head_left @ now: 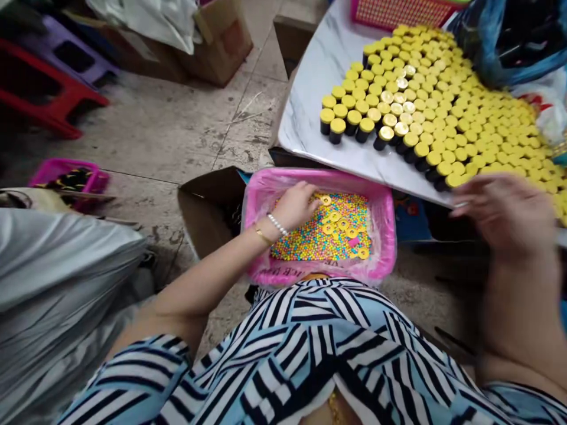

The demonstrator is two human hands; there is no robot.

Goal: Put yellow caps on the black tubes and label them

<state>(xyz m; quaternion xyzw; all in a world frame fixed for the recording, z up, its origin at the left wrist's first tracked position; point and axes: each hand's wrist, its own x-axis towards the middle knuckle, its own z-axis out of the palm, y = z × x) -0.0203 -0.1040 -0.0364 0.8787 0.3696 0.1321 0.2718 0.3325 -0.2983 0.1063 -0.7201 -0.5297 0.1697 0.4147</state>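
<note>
My left hand (296, 206) reaches into a pink plastic basin (386, 236) lined with clear film. Its fingers are curled together low over small multicoloured beads (301, 245), and what they hold, if anything, is hidden. Several yellow ring-shaped pieces (342, 225) lie on the beads beside it, with a small pink piece (353, 242) near them. Smeared by motion, my right hand (505, 206) hovers at the table's front edge. It is closest to the rows of small black containers with yellow caps (410, 140), and I cannot make out anything in its fingers.
The white marbled table (310, 112) carries the capped containers, a pink basket (398, 13) and a blue plastic bag (487, 53). An open cardboard box (208, 206) adjoins the basin on the left. Red (66, 109) and purple stools (84, 53) stand at far left.
</note>
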